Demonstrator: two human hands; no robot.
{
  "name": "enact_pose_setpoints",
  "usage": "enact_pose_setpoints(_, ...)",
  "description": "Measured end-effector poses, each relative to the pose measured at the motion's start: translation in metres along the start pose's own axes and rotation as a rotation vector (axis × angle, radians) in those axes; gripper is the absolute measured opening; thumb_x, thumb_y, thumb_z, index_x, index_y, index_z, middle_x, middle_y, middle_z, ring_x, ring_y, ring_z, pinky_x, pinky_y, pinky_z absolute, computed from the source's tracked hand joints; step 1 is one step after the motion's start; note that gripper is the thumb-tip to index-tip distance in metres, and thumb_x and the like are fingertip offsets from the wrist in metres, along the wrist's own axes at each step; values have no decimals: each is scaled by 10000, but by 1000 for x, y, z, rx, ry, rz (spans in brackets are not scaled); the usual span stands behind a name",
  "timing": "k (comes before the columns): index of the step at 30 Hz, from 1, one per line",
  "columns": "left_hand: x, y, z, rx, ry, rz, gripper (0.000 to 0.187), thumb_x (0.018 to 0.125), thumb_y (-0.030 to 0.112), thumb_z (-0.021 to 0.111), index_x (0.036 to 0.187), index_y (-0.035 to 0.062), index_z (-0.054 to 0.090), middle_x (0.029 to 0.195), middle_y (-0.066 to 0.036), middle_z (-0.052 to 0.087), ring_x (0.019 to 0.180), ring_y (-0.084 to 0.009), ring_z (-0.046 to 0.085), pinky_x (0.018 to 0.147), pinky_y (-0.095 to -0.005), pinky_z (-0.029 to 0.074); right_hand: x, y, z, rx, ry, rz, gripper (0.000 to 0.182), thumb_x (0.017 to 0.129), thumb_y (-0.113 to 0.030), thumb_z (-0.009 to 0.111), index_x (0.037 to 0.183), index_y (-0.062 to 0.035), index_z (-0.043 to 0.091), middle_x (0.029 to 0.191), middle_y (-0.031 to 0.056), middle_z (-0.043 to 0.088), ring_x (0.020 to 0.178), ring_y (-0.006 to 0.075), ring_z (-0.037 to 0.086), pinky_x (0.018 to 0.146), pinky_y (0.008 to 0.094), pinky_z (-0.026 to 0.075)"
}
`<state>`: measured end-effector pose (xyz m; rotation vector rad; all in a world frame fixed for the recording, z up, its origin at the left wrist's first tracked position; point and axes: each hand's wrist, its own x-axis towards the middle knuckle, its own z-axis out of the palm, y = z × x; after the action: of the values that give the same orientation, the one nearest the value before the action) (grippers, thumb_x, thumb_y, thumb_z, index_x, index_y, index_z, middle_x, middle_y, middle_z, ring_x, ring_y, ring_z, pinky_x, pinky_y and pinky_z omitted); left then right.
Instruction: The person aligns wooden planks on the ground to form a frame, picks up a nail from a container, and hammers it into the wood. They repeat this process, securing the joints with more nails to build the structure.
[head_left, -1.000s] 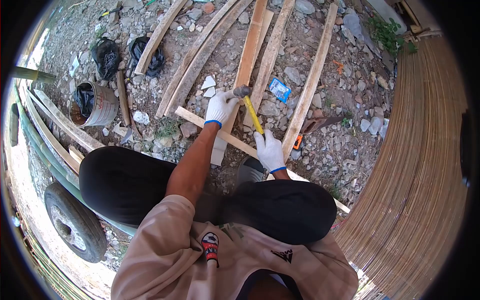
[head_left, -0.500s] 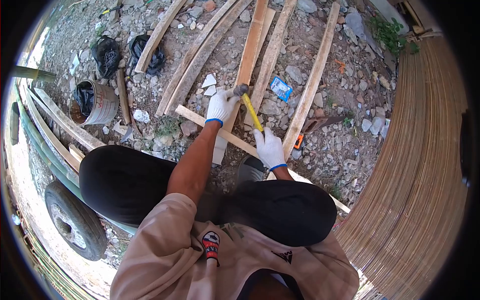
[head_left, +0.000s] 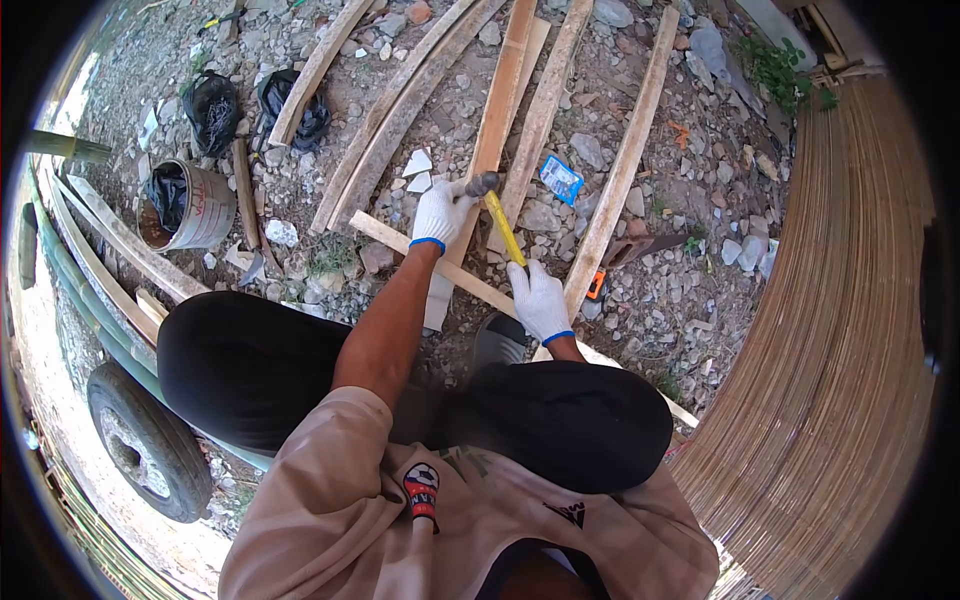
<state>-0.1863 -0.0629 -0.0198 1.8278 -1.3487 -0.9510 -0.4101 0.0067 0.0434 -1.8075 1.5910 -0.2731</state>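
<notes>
My right hand, in a white knit glove with a blue cuff, grips the yellow handle of a hammer. Its dark head lies over a long brown wooden plank, right at the fingertips of my left hand. That hand wears a matching glove and rests on the plank, fingers drawn together by the hammer head. What they pinch, if anything, is hidden. A thin pale wooden strip crosses the plank just below my hands and runs on under my right wrist.
More wooden strips lie on the stony ground. A handsaw and an orange-black tape measure are to the right, by a blue packet. Leftward are a bucket, black bags and a tire. Slatted bamboo borders the right.
Hardly anything differs. The hammer head has shifted very slightly beside my left fingertips; both hands keep their places.
</notes>
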Motion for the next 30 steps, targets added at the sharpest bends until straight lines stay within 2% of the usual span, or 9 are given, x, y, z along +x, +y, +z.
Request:
enact_pose_setpoints(5, 2, -12, 5, 22, 20, 57, 287, 918, 258, 715, 1057, 16, 785, 943, -234, 736, 894, -336, 727, 824, -410, 541, -9, -8, -7, 155, 110, -93, 456, 1052, -375, 570, 1201, 55, 604, 764, 297, 669, 769, 457, 709, 645, 520, 527)
enact_pose_setpoints(8, 4, -21, 10, 20, 32, 66, 301, 923, 271, 706, 1053, 11, 784, 941, -236, 735, 903, -345, 725, 827, -408, 539, -10, -17, -11, 287, 148, -140, 404, 1039, -379, 593, 1131, 14, 607, 735, 290, 658, 768, 508, 672, 638, 572, 500)
enact_pose_setpoints(13, 3, -11, 5, 39, 39, 62, 310, 919, 270, 716, 1052, -3, 780, 942, -242, 734, 912, -353, 725, 822, -417, 537, -5, -2, 1, 9, -16, 20, 415, 1042, -405, 573, 1090, 7, 597, 754, 316, 653, 783, 530, 659, 657, 611, 488)
enact_pose_setpoints(15, 4, -12, 7, 50, 43, 45, 309, 913, 267, 731, 1049, -6, 778, 932, -242, 732, 908, -342, 726, 816, -422, 535, -4, 1, 2, -19, 17, 19, 429, 1045, -418, 560, 1067, 9, 590, 767, 328, 651, 795, 537, 656, 671, 629, 481)
enact_pose_setpoints(17, 3, -13, 5, 30, 29, 43, 301, 910, 263, 736, 1044, -3, 780, 932, -236, 736, 906, -336, 727, 818, -417, 537, -5, 1, 0, -4, 25, -2, 409, 1053, -374, 560, 1169, 15, 607, 747, 284, 671, 760, 503, 673, 644, 559, 503)
enact_pose_setpoints(20, 5, -18, 9, -3, 45, 78, 287, 910, 257, 740, 1034, 2, 785, 924, -222, 744, 893, -325, 727, 817, -407, 541, -11, -13, -10, 175, 109, -82, 366, 1044, -355, 588, 1085, 8, 595, 725, 281, 647, 752, 508, 664, 641, 572, 494)
enact_pose_setpoints(23, 3, -20, 10, -3, 60, 90, 276, 910, 254, 740, 1027, 9, 790, 918, -208, 750, 883, -317, 727, 817, -399, 544, -11, -20, -13, 293, 210, -173, 347, 1042, -338, 601, 1104, 4, 603, 713, 252, 645, 729, 482, 675, 622, 537, 499)
enact_pose_setpoints(28, 6, -19, 9, 3, 56, 109, 275, 907, 255, 739, 1019, 9, 791, 923, -202, 752, 884, -311, 727, 821, -395, 545, -7, -4, -6, 125, 121, -85, 348, 1045, -341, 592, 1121, -2, 613, 725, 251, 650, 739, 469, 687, 640, 542, 503)
enact_pose_setpoints(30, 4, -13, 7, 17, 8, -19, 255, 893, 242, 730, 993, 16, 794, 996, -224, 730, 952, -371, 707, 864, -430, 541, -4, 7, -1, -53, 12, -144, 351, 1047, -344, 591, 1129, -3, 615, 728, 260, 649, 743, 479, 681, 652, 556, 498)
